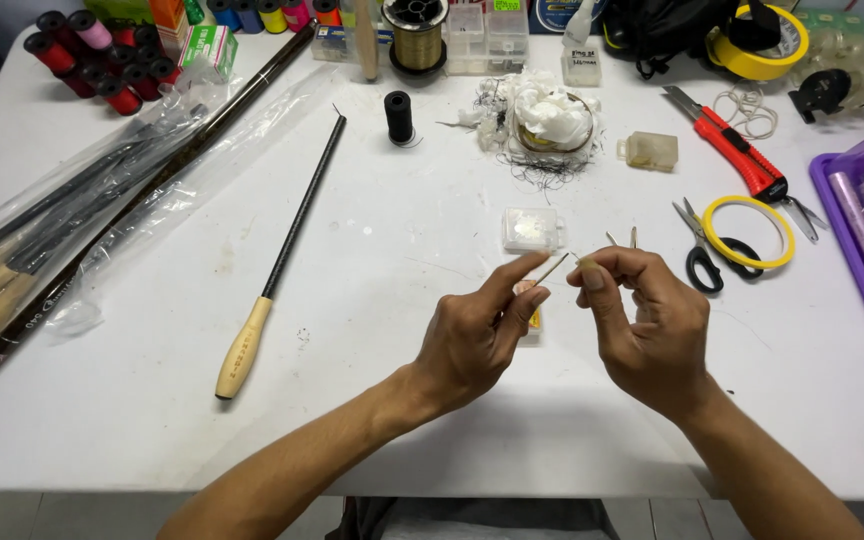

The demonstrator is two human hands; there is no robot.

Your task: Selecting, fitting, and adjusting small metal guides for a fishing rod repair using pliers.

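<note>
Centre frame: left hand (477,335) pinches thin stick (550,270); right hand (642,315) pinches something too small to identify. Clear box (530,229) just above.

A white surface (152,420) fills nearly the whole frame, evenly lit, with only soft, faint shadows on it. Its top shows light scuffs and small dark marks, and its front edge runs along the bottom of the frame. Below that edge, at lower left, a strip of grey tiled floor (52,515) is visible.
</note>
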